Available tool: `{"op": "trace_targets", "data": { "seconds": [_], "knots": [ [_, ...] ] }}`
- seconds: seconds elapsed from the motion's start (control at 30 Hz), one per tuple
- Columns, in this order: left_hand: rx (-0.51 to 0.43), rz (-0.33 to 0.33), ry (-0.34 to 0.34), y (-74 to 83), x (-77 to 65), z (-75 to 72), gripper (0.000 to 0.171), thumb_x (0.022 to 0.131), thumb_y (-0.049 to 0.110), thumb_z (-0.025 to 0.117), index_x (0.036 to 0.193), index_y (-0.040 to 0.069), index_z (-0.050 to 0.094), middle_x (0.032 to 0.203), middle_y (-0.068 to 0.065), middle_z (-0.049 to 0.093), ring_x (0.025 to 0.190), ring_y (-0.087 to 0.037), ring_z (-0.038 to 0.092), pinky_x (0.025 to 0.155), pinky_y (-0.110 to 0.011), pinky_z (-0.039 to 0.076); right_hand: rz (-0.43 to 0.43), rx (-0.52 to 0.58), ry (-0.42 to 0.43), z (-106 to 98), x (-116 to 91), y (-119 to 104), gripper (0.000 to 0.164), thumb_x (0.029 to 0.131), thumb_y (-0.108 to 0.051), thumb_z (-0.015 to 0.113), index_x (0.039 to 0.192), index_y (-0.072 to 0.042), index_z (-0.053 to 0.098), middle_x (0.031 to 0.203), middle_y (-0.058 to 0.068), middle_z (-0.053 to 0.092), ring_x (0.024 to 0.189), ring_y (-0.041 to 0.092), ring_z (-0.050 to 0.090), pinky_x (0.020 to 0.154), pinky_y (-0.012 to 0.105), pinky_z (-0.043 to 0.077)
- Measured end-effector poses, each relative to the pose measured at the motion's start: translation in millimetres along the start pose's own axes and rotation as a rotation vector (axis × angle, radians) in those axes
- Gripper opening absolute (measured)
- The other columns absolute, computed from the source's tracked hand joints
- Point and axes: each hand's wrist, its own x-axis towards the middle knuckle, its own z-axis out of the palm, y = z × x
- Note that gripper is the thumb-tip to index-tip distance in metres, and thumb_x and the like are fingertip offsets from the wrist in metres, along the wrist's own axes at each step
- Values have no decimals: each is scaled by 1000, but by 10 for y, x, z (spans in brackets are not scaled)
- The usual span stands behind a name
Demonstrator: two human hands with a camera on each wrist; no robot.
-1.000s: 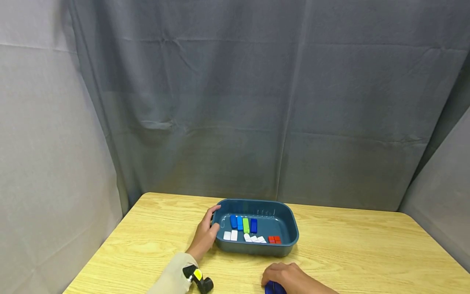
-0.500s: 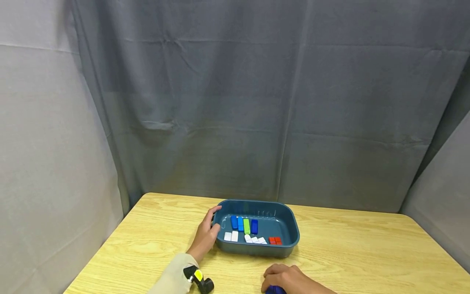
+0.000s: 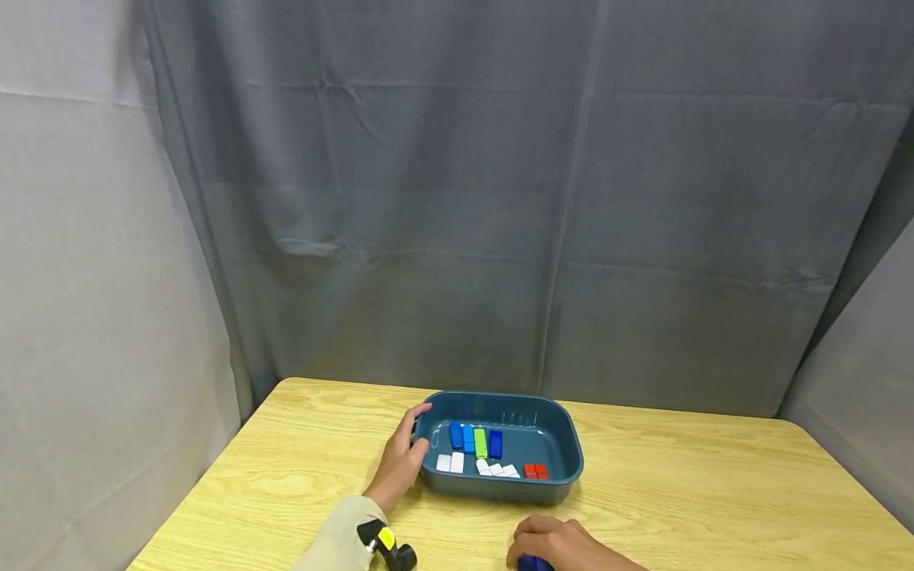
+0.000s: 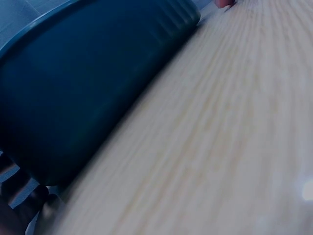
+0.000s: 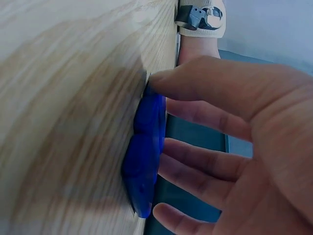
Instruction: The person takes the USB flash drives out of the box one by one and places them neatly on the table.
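A dark teal tub (image 3: 493, 488) stands near the table's far edge in the head view. Around its left end lies my left hand (image 3: 400, 460), thumb at the near rim and fingers at the end. Small white pieces (image 3: 457, 462), red pieces (image 3: 535, 471), blue pieces (image 3: 456, 435) and a green piece (image 3: 481, 443) lie inside it. Near the front, my right hand (image 3: 564, 544) holds dark blue glossy pieces (image 5: 142, 161) against the table. In the right wrist view, its thumb is at one end and its fingers are along the far side.
The pale wood table (image 3: 714, 492) reaches back to a grey curtain (image 3: 443, 198). Light cloth (image 3: 100, 277) hangs at the left side. A black camera mount (image 3: 389, 547) sits on my left sleeve.
The right hand's fingers have shifted slightly over the dark blue pieces, and less of them shows in the head view. The left hand stays at the tub.
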Motion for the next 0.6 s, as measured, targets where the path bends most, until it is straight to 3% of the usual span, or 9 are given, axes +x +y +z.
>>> {"op": "trace_targets", "data": {
  "seconds": [0.13, 0.2, 0.3, 0.47, 0.6],
  "knots": [
    [-9, -5, 3, 5, -23, 16, 56, 87, 1, 45, 141, 14, 44, 147, -7, 42, 130, -31, 43, 103, -55, 35, 40, 24, 12, -280, -15, -399, 36, 87, -47, 65, 114, -23, 64, 112, -5, 58, 90, 4, 53, 75, 23, 53],
    [-8, -8, -2, 17, -46, 22, 56, 87, 1, 45, 141, 15, 44, 148, -7, 42, 131, -31, 42, 104, -55, 34, 29, 27, 66, -379, -14, -532, 32, 89, -40, 65, 113, -19, 65, 111, -6, 58, 92, 6, 55, 77, 24, 53],
    [-13, -14, -13, 38, -88, 32, 56, 88, 0, 46, 142, 15, 43, 148, -7, 41, 133, -32, 41, 104, -56, 34, 36, 19, 183, -505, -12, -700, 21, 90, -31, 67, 109, -22, 65, 108, -13, 58, 94, 7, 55, 80, 25, 52],
    [-24, -33, -24, 144, -161, 39, 57, 88, -3, 46, 143, 14, 42, 149, -10, 39, 134, -35, 38, 105, -58, 31, 113, -34, 351, -635, 63, -768, 17, 89, -28, 68, 106, -28, 66, 104, -15, 59, 92, 7, 56, 80, 27, 54],
    [-31, -37, -45, 352, -222, 23, 57, 88, -4, 44, 143, 8, 40, 149, -18, 37, 134, -40, 37, 106, -60, 29, 100, -87, 465, -664, 160, -677, 21, 86, -24, 71, 106, -26, 66, 103, -15, 60, 89, 5, 59, 77, 27, 54]
  ]
}}
